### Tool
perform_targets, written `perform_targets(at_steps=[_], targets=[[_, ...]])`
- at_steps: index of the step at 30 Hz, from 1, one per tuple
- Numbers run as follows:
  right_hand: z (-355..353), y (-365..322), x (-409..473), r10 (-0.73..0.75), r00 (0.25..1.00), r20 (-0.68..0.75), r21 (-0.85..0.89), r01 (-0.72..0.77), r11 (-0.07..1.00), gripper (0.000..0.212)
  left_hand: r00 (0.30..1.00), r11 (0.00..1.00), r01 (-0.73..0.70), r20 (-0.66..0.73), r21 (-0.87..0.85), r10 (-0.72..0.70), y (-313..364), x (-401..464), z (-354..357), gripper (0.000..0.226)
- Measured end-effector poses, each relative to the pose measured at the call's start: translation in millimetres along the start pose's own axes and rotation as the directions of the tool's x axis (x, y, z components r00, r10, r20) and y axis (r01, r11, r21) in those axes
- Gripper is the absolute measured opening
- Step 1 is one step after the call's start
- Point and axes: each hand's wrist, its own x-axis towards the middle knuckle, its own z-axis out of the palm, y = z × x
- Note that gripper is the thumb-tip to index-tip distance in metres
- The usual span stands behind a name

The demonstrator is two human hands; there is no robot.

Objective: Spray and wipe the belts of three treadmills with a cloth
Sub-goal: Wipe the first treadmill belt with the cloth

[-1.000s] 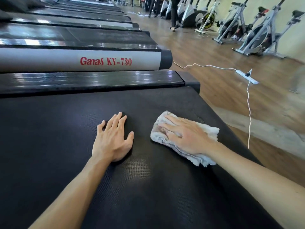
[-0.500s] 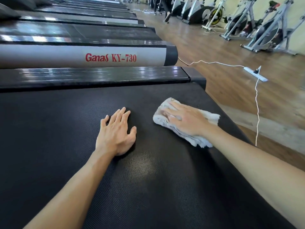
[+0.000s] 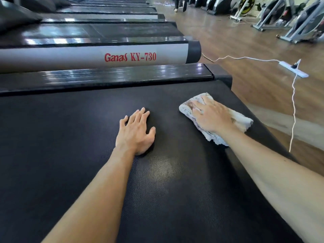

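Note:
A black treadmill belt (image 3: 70, 146) fills most of the head view. My left hand (image 3: 135, 132) lies flat on the belt near its middle, fingers straight and together. My right hand (image 3: 213, 116) presses a folded white cloth (image 3: 243, 120) flat against the belt near its right end, fingers spread over it. The cloth looks grubby with grey-brown marks. A faint damp patch (image 3: 163, 171) shows on the belt just behind my left hand. No spray bottle is in sight.
The glossy side rail (image 3: 122, 76) borders the belt's far side, with the neighbouring treadmill's grey rail marked Ganas KY-730 (image 3: 129, 57) beyond, then more treadmills. A white power strip (image 3: 293, 69) and cord lie on the wooden floor at right. Exercise bikes (image 3: 287, 16) line the far wall.
My right hand has slid the cloth away from me along the belt toward the side rail. My left hand has stayed flat in place while the view shifted forward.

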Motion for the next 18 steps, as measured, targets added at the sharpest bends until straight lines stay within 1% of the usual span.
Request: perform_targets(at_steps=[2, 4, 5, 7, 9, 11, 12, 14, 16, 18], targets=[[3, -9, -10, -0.080, 0.996, 0.032, -0.005, 0.080, 0.997, 0.048, 1.000, 1.000, -0.001, -0.007, 0.002, 0.001, 0, 0, 1, 0.064], [-1, -6, -27, -0.208, 0.975, 0.075, -0.006, 0.209, 0.978, 0.057, 1.000, 1.000, -0.005, -0.005, 0.005, 0.005, 0, 3, 2, 0.064], [-4, -1, -32, -0.245, 0.965, 0.096, 0.008, 0.245, 0.969, 0.059, 1.000, 1.000, -0.012, 0.000, 0.011, 0.012, 1, 5, 3, 0.064], [-6, 6, -26, -0.254, 0.961, 0.114, 0.043, 0.250, 0.967, 0.052, 1.000, 0.999, -0.020, 0.010, 0.029, 0.019, -1, 5, 3, 0.065], [-2, 3, -4, -0.196, 0.978, 0.073, 0.008, 0.196, 0.981, 0.049, 0.999, 0.999, -0.034, 0.030, 0.037, 0.032, -3, 6, 3, 0.067], [1, -10, 17, -0.133, 0.989, 0.065, 0.004, 0.133, 0.991, 0.050, 0.997, 0.997, -0.065, 0.047, 0.047, 0.063, -6, 10, 4, 0.069], [2, -18, 19, -0.150, 0.986, 0.078, 0.005, 0.150, 0.989, 0.050, 0.995, 0.995, -0.084, 0.056, 0.050, 0.081, -8, 11, 3, 0.073], [5, -23, 12, -0.266, 0.959, 0.101, 0.018, 0.266, 0.964, 0.050, 0.991, 0.992, -0.121, 0.058, 0.047, 0.118, -13, 20, 2, 0.085], [0, -15, -5, -0.363, 0.925, 0.110, 0.073, 0.357, 0.931, 0.051, 0.987, 0.988, -0.151, 0.059, 0.041, 0.149, -18, 29, 1, 0.095], [-3, 4, -7, -0.368, 0.922, 0.124, 0.121, 0.354, 0.927, 0.050, 0.984, 0.984, -0.173, 0.051, 0.042, 0.171, -22, 39, 2, 0.098]])
